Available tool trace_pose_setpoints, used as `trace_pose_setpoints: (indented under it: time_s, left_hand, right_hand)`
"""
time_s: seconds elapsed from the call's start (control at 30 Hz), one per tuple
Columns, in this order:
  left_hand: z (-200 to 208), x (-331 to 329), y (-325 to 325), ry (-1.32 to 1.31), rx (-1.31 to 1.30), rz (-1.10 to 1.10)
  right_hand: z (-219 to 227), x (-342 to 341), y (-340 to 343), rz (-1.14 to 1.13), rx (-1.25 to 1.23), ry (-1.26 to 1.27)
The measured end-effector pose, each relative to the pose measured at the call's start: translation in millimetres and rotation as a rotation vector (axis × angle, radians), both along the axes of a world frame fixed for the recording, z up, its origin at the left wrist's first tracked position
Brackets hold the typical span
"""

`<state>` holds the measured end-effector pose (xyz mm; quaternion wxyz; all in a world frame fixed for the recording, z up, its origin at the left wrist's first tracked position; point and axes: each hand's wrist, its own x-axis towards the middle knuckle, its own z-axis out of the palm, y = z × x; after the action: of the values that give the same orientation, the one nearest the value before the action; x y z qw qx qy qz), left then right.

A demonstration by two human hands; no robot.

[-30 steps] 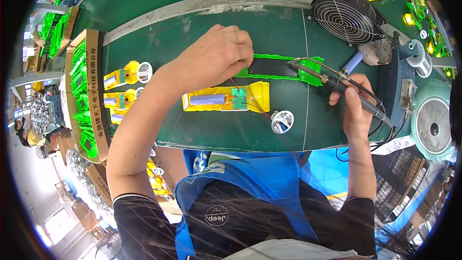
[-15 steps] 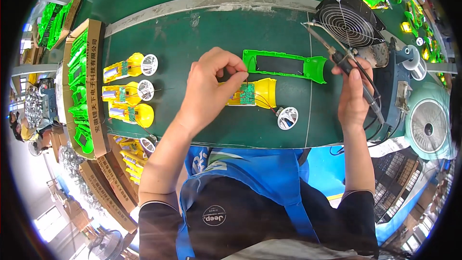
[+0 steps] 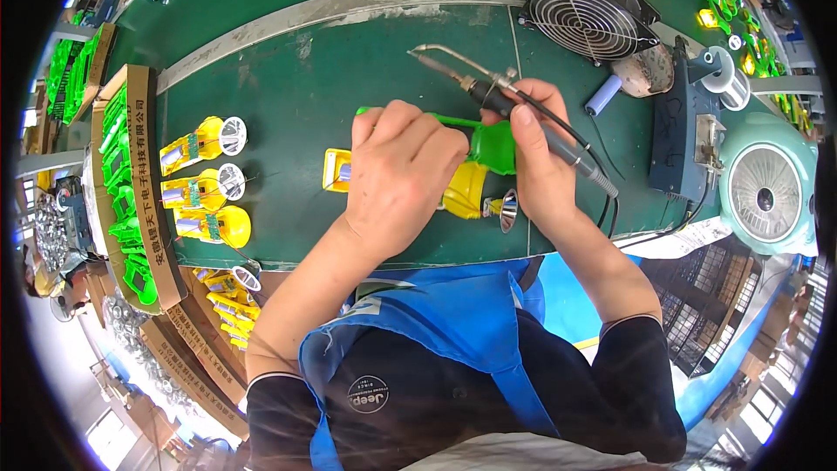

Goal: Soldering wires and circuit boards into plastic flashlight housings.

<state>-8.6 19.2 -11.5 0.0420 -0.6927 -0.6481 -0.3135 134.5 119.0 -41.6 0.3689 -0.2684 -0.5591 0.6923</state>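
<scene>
- Green desk [image 3: 288,113]; cardboard box [image 3: 139,183] of green parts at far left.
- Three yellow flashlight halves [image 3: 205,183] in a column beside the box.
- Left hand [image 3: 397,170], fingers curled down over the yellow-and-green flashlight body [image 3: 475,179], mid-desk.
- Right hand [image 3: 536,161], fingers wrapped round the soldering iron [image 3: 497,96], tip raised, pointing left.
- Black fan [image 3: 588,9] behind; teal fan [image 3: 767,196] at far right.
</scene>
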Motion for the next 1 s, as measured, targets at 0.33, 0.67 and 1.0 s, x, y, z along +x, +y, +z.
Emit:
trace_pose_setpoints:
  time_s: [0.33,0.67,1.0]
  left_hand:
    - [5.3,2.8,7.3,-0.028,-0.198,0.131]
    - [19.1,5.3,19.1,0.328,-0.428,0.100]
    - [29.4,8.2,30.5,0.398,-0.531,0.081]
  right_hand:
    - [9.6,63.1,48.6,0.097,-0.200,0.098]
    - [24.5,60.6,57.7,0.256,-0.085,-0.303]
    - [21.3,59.7,49.4,0.216,-0.081,-0.298]
